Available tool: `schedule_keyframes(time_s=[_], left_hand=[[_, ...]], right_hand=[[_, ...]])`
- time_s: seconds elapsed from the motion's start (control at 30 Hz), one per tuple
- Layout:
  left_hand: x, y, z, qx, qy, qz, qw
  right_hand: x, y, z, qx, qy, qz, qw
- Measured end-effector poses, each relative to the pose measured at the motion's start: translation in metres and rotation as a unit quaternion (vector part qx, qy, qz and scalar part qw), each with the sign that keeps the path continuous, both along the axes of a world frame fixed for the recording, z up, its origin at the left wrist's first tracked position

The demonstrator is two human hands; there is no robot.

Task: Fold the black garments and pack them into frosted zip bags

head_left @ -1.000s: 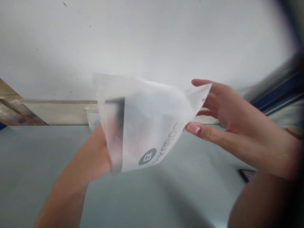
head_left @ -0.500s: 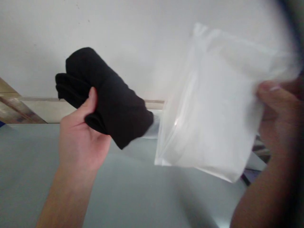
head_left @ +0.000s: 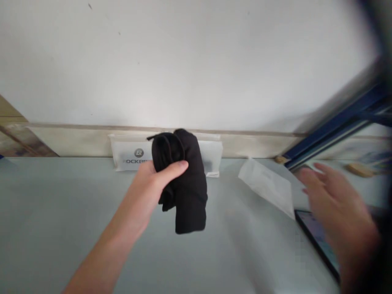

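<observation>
A folded black cloth item (head_left: 191, 185) is gripped in my left hand (head_left: 150, 183), with the thumb pressed on its front. It is held above the table, in front of a white package with a round logo and partly covered lettering (head_left: 128, 153). The translucent white bag (head_left: 269, 183) lies on the table to the right. Just beyond the bag's right side is my right hand (head_left: 330, 200), blurred, with nothing in it and its fingers apart.
The grey-green table (head_left: 61, 212) meets a pale wall (head_left: 183, 61). A dark-framed flat object (head_left: 318, 241) lies under my right hand. A blue frame (head_left: 330, 122) slants up at the right, near a small brown object (head_left: 359, 169).
My right hand has let go of the white bag, which now rests on the table. My left hand has moved right and lower with the black cloth, now turned more upright.
</observation>
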State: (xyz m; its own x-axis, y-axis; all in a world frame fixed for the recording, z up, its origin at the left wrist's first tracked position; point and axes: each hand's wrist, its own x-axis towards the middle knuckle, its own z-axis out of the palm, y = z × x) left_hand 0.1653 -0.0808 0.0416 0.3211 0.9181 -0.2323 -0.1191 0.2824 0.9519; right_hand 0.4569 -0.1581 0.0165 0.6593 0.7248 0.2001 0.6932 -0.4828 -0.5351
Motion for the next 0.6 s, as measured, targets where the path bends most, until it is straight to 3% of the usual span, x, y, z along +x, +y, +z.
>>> schedule_keyframes(time_s=[0.03,0.1,0.13,0.2,0.27,0.33,0.4,0.47,0.5,0.6], left_hand=[[0.001,-0.008,-0.010,-0.019,0.023,-0.022,0.999],[0.001,-0.027,-0.028,-0.053,0.057,-0.063,0.995],[0.000,-0.037,-0.037,-0.068,0.072,-0.081,0.992],[-0.006,-0.058,-0.050,-0.093,0.113,-0.087,0.985],[-0.016,-0.077,-0.058,-0.119,0.141,-0.056,0.981],[-0.026,-0.094,-0.061,-0.151,0.131,-0.005,0.980],[-0.038,-0.108,-0.065,-0.180,0.104,0.043,0.977],[-0.050,-0.119,-0.073,-0.189,0.112,0.080,0.972],[-0.057,-0.124,-0.079,-0.183,0.137,0.086,0.970],[-0.085,-0.137,-0.103,-0.124,0.247,0.062,0.959]], right_hand=[[-0.025,-0.011,-0.003,0.035,0.123,0.075,0.989],[-0.079,-0.029,-0.014,0.059,0.395,0.215,0.891],[-0.103,-0.036,-0.021,0.042,0.482,0.232,0.844],[-0.141,-0.048,-0.036,0.016,0.598,0.217,0.772],[-0.160,-0.058,-0.047,0.013,0.686,0.197,0.700],[-0.164,-0.068,-0.053,0.029,0.758,0.160,0.632],[-0.158,-0.077,-0.055,0.037,0.804,0.108,0.584],[-0.149,-0.087,-0.059,0.049,0.817,0.067,0.571],[-0.144,-0.091,-0.062,0.069,0.809,0.058,0.580],[-0.132,-0.105,-0.078,0.138,0.732,0.071,0.663]])
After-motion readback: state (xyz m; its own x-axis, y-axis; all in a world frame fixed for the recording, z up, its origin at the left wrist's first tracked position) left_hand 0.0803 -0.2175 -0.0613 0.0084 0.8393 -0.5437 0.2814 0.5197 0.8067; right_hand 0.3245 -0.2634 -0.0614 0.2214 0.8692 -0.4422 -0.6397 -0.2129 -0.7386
